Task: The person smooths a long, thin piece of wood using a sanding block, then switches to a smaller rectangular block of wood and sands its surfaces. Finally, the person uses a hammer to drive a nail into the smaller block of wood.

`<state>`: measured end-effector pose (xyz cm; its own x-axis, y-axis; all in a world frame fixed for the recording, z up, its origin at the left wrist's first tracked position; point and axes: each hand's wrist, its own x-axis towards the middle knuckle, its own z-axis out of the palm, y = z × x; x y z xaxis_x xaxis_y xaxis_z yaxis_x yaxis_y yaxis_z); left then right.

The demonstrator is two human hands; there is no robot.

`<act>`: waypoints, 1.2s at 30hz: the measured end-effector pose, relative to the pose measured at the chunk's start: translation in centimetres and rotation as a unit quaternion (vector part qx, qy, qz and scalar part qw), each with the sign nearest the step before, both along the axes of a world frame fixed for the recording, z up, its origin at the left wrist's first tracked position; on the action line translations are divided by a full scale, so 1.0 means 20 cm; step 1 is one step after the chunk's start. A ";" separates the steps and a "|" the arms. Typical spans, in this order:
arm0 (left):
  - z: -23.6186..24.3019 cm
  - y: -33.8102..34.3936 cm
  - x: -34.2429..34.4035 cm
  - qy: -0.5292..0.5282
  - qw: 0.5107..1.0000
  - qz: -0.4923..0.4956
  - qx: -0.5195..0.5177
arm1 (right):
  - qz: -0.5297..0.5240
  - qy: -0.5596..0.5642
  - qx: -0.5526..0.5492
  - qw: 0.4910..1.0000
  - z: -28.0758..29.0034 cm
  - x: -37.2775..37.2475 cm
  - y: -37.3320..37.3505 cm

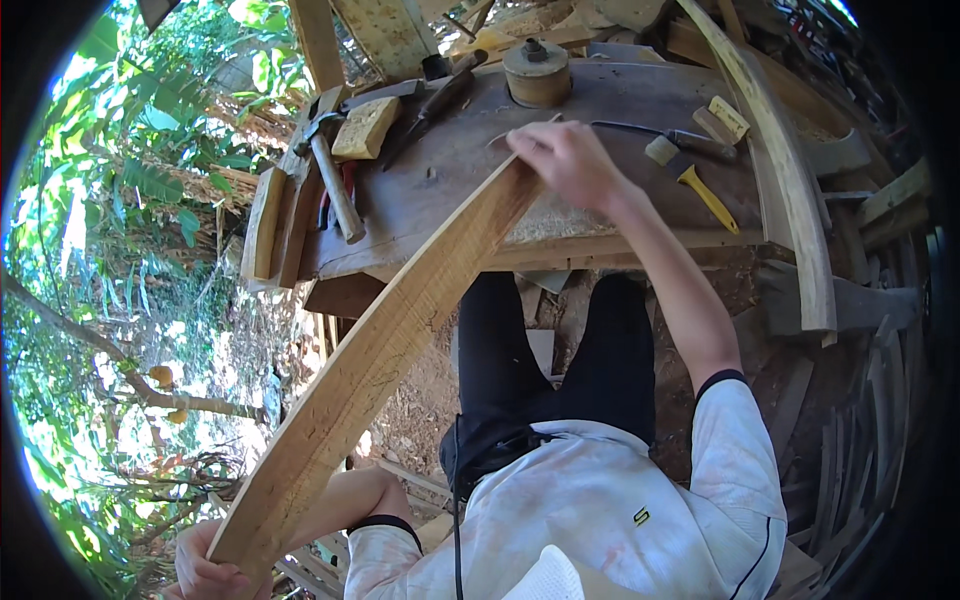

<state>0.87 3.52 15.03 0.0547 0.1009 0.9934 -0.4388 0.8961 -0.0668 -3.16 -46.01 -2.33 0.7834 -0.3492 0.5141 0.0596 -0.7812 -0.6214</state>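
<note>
A long pale wooden plank (350, 380) slants from the lower left up over the workbench (420, 220). My right hand (555, 160) grips its upper end, above the bench top. My left hand (210, 565) is closed on the lower end at bottom left. Around the upper end lie a hammer (335, 185), a wood block (365, 128), a long dark-handled tool (425, 115), a thin rod-like tool (700, 142), a brush with a yellow handle (700, 195) and small blocks (725, 125). A round container (535, 80) sits at the back of the bench.
A long curved pale timber (790, 200) runs along the bench's right side. Short boards (262, 220) are at its left end. Lumber pieces (870, 420) are stacked at the right. My legs are below the bench's front edge. Leafy plants and a branch fill the left.
</note>
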 end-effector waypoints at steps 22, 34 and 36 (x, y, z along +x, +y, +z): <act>-0.08 0.26 0.09 0.068 0.997 0.019 -0.009 | 0.164 -0.100 0.007 0.981 0.11 -0.08 0.21; -0.04 0.30 0.30 0.239 0.959 -0.082 -0.128 | 0.381 0.202 0.189 0.882 0.31 -0.43 0.30; -0.03 0.32 0.37 0.228 0.964 -0.078 -0.109 | 0.390 0.213 0.233 0.865 0.28 -0.47 0.31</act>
<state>8.31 9.94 14.47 0.5130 0.2588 0.8184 -0.3275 0.9404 -0.0920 -12.53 -39.76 3.33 0.9581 0.2783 0.0671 0.1440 -0.2660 -0.9532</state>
